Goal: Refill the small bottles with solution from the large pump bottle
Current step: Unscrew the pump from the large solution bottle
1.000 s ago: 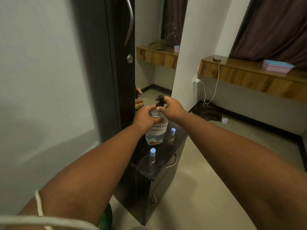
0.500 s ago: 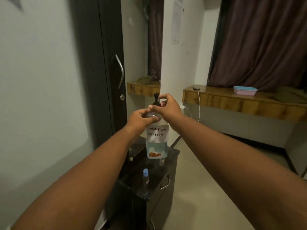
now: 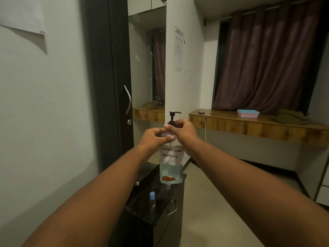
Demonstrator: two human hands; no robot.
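Note:
The large clear pump bottle, labelled "contact lens solution" and holding pale blue liquid, hangs upright in the air above the black cabinet. My left hand grips its shoulder from the left. My right hand is closed around the collar of the black pump head. One small bottle with a blue cap stands on the cabinet top. Another small bottle is mostly hidden behind the large bottle's base.
A dark wardrobe door with a metal handle stands just left of the cabinet, beside a mirror. A wooden shelf at the right carries a pink and blue tray and a charging cable. Open floor lies right of the cabinet.
Both hands have lifted the large pump bottle off the cabinet top and hold it higher. My view has tilted upward, so the cabinet sits lower in frame.

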